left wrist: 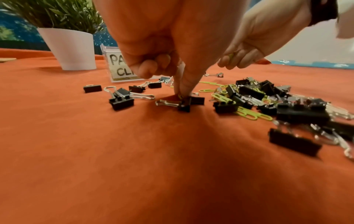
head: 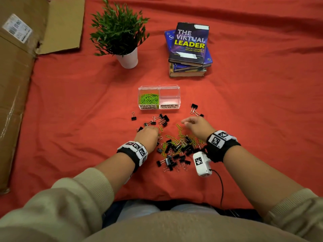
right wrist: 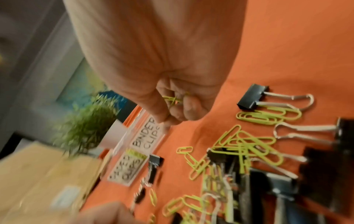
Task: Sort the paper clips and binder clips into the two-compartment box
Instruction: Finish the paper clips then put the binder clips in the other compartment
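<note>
Red cloth (head: 70, 102) covers the worktop, with a mixed pile (head: 176, 149) of clips in front of the clear box (head: 178, 95). Left hand (head: 148, 137) pinches down on a green paper clip (left wrist: 179, 96) beside a binder clip (left wrist: 184, 104), likely to pull it free. Right hand (head: 197, 126) is curled round several paper clips (right wrist: 173, 98), probably gathering a batch. The box's left compartment holds green paper clips (head: 149, 99); the right looks empty.

Beige ribbed sleeves (head: 83, 186), black wristbands (head: 222, 151) with white coded tags, a cabled white camera (head: 201, 164).
</note>
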`<state>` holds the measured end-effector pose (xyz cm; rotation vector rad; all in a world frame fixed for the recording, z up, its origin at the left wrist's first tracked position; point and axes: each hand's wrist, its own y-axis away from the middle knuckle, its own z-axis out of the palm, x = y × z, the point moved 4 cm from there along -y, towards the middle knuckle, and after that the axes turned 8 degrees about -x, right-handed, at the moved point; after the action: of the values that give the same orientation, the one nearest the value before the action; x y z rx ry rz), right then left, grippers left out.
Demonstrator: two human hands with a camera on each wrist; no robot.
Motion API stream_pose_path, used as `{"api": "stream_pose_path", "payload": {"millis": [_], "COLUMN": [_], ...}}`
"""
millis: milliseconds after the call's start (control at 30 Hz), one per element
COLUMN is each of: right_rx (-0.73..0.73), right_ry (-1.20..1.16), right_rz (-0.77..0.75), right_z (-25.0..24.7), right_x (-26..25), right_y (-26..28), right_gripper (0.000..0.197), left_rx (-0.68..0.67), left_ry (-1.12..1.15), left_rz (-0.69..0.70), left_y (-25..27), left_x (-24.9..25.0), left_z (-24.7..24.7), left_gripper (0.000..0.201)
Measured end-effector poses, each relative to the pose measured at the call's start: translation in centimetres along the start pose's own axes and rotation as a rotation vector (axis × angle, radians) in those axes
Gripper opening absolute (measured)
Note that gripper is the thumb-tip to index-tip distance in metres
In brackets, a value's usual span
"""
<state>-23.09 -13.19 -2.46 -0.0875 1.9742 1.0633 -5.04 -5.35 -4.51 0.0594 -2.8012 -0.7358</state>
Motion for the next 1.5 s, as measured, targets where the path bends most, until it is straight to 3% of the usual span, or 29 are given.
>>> {"api": "stream_pose_path", "payload": {"millis": [133, 200, 333, 500, 600, 700, 833, 933, 1000, 1067, 1133, 1200, 1233, 1400, 1500], "right_rx": [-0.043, -0.032, 0.034, 0.091, 0.075, 0.029, 0.017, 0.031, 0.047, 0.051, 0.014, -0.012, -0.014, 0.047, -0.007], "right_ry": [-0.518, -0.572, -0.119, 0.41, 0.546, 0.69, 0.749, 0.654, 0.39, 0.168, -0.077, -0.35, -0.362, 0.312, 0.575], "right_rz": [0.032, 0.043, 0.045, 0.016, 0.077, 0.122, 0.084, 0.019, 0.016, 0.023, 0.058, 0.115, 0.122, 0.04, 0.05], "right_z": [-0.2, 0.0, 0.2, 2.1, 3.1, 4.1, 4.8, 4.4, 3.6, 2.5, 1.6, 1.3, 1.3, 3.0, 4.4], "right_x": [-0.1, -0.1, -0.2, -0.4, -0.3, -0.1, -0.3, -0.3, 0.2, 0.2, 0.3, 0.4, 0.5, -0.7, -0.7], "right_y": [-0.3, -0.5, -1.4, -2.2, -2.3, -2.4, -1.9, -1.2, -1.0, -0.6, -0.7, -0.9, -1.2, -1.8, -2.1], "right_gripper": [0.023, 0.022, 0.012, 0.02, 0.02, 0.018, 0.024, 0.016, 0.014, 0.016, 0.023, 0.024, 0.023, 0.015, 0.015], "left_rx": [-0.032, -0.029, 0.041, -0.053, -0.084, -0.117, -0.091, -0.055, -0.033, -0.067, -0.066, -0.029, -0.026, -0.032, 0.015], "left_ry": [0.116, 0.272, 0.554, 0.857, 1.047, 1.097, 1.158, 0.972, 0.699, 0.395, 0.182, 0.122, 0.109, 0.092, 0.274], "left_rz": [-0.037, -0.059, -0.097, -0.114, -0.149, -0.18, -0.204, -0.172, -0.069, 0.038, 0.097, 0.094, 0.077, 0.052, 0.034], "left_y": [-0.1, -0.1, 0.1, -0.2, -0.4, -0.5, -0.8, -1.3, -1.5, -1.7, -1.8, -2.1, -2.1, -1.9, -1.2], "left_x": [0.0, -0.3, -0.9, -2.2, -2.7, -2.9, -2.7, -2.1, -1.4, -0.7, -0.4, -0.5, -0.5, -0.6, -0.6], "left_z": [-0.2, -0.5, -2.3, -2.2, -2.0, -2.0, -2.3, -2.2, -2.0, -1.5, -1.1, -1.0, -1.0, -0.9, -1.3], "left_gripper": [0.014, 0.012, 0.006, 0.013, 0.022, 0.033, 0.029, 0.019, 0.017, 0.0, 0.018, 0.022, 0.02, 0.014, 0.009]}}
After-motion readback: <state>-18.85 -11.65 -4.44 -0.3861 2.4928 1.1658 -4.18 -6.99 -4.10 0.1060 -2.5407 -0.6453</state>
